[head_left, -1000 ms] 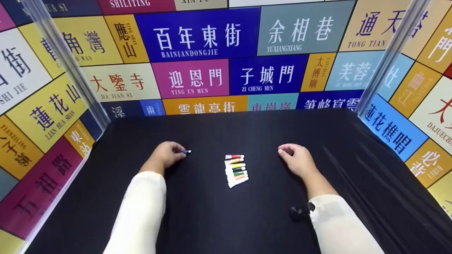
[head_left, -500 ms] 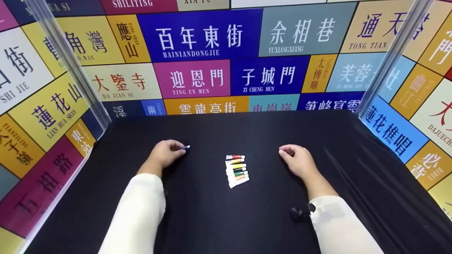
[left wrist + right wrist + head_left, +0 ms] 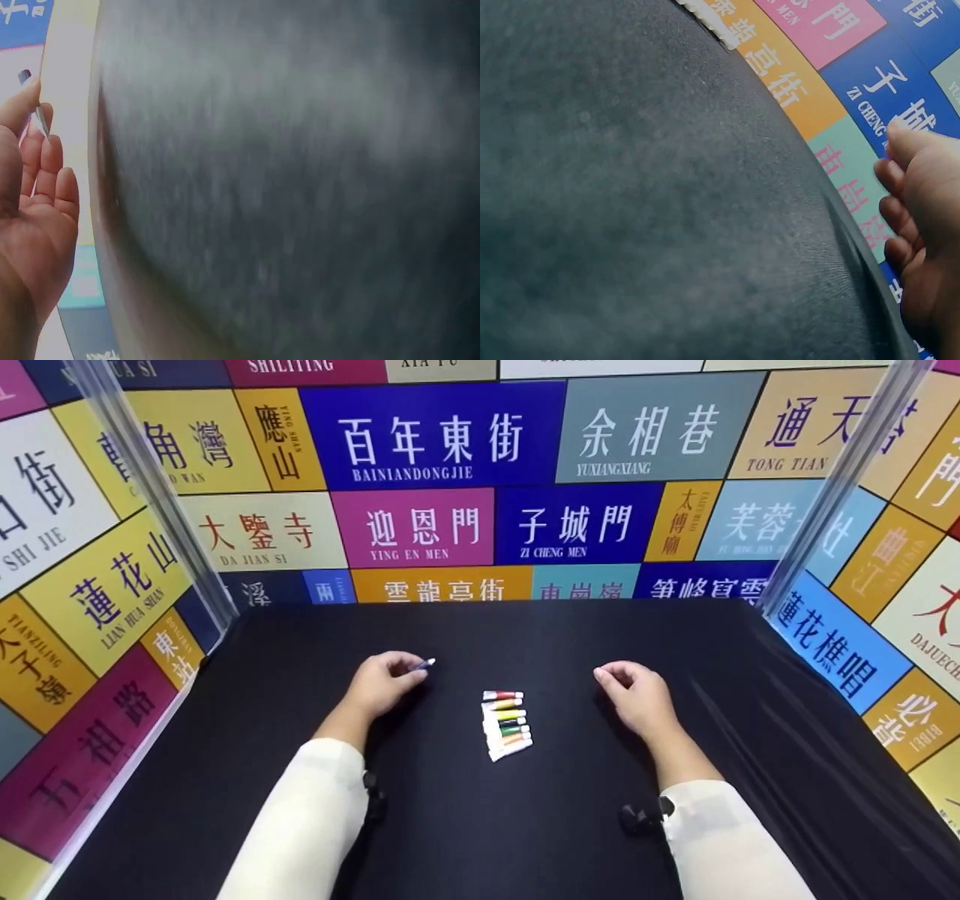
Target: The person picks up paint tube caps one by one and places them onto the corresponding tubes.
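Between thumb and fingers, my left hand pinches a small dark-blue paint tube, its pale tip pointing out to the right. In the left wrist view the same tube sticks out between the thumb and fingertips, the other fingers lightly bent. Several similar paint tubes lie in a column on the black cloth, with red, yellow, green and orange bands and white caps. My right hand is to the right of this column, fingers loosely curled and holding nothing.
A black cloth covers the table, wrinkled at the right. Printed sign panels stand behind and at both sides. Clear upright posts rise at the back corners. A dark wrist device sits by the right sleeve.
My left hand has moved right and slightly away from me with the blue tube, nearer to the column. The right hand and the lying tubes stay nearly where they were.
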{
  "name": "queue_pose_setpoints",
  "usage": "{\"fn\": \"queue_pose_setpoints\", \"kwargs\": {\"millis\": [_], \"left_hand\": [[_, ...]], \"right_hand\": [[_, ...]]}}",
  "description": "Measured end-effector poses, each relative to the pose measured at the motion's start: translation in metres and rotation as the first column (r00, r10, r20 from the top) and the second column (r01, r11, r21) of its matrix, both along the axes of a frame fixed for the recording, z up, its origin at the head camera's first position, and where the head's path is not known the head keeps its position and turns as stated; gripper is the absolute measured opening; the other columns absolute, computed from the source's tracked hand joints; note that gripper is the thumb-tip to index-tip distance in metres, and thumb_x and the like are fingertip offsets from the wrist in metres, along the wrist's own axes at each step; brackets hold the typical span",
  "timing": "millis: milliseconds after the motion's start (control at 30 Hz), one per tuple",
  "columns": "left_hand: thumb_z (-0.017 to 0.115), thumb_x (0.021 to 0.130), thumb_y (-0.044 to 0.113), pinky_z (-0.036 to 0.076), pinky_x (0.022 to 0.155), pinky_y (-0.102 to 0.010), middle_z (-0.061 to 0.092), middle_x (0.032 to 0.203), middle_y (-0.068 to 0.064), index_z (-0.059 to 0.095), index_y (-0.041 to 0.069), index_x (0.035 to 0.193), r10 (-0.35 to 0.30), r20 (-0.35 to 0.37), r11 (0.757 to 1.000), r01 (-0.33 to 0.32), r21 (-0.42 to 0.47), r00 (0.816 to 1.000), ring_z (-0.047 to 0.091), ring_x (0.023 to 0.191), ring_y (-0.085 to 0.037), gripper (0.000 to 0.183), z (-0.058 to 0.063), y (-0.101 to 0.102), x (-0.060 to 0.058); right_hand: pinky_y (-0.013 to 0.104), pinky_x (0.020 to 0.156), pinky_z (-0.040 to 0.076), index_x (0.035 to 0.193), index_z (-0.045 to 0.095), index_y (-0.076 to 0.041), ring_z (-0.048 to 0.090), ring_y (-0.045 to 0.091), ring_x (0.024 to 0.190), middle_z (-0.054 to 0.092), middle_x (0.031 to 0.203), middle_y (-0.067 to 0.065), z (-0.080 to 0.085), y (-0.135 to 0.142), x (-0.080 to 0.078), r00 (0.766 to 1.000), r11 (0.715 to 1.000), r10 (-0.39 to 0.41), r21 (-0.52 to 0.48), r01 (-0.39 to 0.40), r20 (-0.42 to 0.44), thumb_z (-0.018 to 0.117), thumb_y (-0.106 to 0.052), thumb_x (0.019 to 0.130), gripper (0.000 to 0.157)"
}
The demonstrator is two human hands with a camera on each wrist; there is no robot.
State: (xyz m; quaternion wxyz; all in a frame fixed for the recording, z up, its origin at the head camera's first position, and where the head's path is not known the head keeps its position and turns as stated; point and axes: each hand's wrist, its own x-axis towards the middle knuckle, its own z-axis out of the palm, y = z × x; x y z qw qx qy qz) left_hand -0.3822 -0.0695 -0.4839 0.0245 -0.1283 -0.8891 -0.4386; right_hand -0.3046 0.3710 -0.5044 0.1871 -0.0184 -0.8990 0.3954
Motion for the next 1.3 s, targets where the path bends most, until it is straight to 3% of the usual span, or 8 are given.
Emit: {"fn": "queue_pose_setpoints", "kwargs": {"millis": [133,267,733,1067,1300], "left_hand": [[0.082,0.096,0.031,0.051,0.092,-0.033,0.078,0.106,-0.004,0.081,0.015,0.115,-0.008,-0.010,0.997,0.009,0.075,1.000,0.065,0.097,-0.019,0.025,0.003,0.008,0.002],[0.082,0.096,0.030,0.051,0.091,-0.032,0.079,0.105,-0.003,0.081,0.015,0.114,-0.017,-0.013,0.992,0.018,0.127,1.000,0.064,0.096,-0.018,0.024,0.006,0.012,0.004],[0.082,0.096,0.029,0.052,0.092,-0.032,0.079,0.107,-0.004,0.081,0.015,0.114,-0.028,-0.010,0.988,0.029,0.153,1.000,0.065,0.097,-0.017,0.022,0.010,0.015,0.012],[0.082,0.096,0.027,0.052,0.090,-0.030,0.079,0.106,-0.003,0.081,0.014,0.114,-0.027,-0.024,0.985,0.030,0.171,0.999,0.065,0.095,-0.015,0.022,0.010,0.014,0.012],[0.082,0.096,0.025,0.052,0.089,-0.029,0.080,0.107,-0.005,0.081,0.013,0.115,-0.010,-0.040,0.979,0.018,0.201,0.999,0.066,0.094,-0.015,0.023,0.015,0.018,0.016]], "right_hand": [[0.021,0.080,0.051,0.111,0.081,-0.011,0.065,0.018,0.088,0.078,0.096,0.008,0.011,-0.004,0.002,0.998,0.998,-0.040,-0.041,0.038,-0.048,0.072,-0.042,0.103,0.033],[0.015,0.075,0.047,0.111,0.082,-0.012,0.065,0.016,0.087,0.079,0.097,0.008,0.022,-0.007,0.005,0.996,0.995,-0.061,-0.084,0.055,-0.066,0.074,-0.040,0.101,0.031],[0.010,0.074,0.051,0.114,0.082,-0.011,0.067,0.003,0.085,0.082,0.106,0.010,0.065,-0.017,0.021,0.993,0.993,-0.020,-0.116,0.007,-0.114,0.079,-0.034,0.097,0.029],[0.008,0.076,0.052,0.114,0.083,-0.015,0.069,-0.001,0.085,0.083,0.106,0.006,0.103,-0.030,0.042,0.988,0.997,-0.003,-0.080,-0.010,-0.156,0.081,-0.045,0.095,0.035],[0.013,0.072,0.052,0.104,0.084,-0.017,0.068,0.005,0.079,0.080,0.094,0.003,0.124,-0.043,0.059,0.970,0.996,0.025,-0.076,-0.044,-0.243,0.085,-0.040,0.093,0.026]]}}
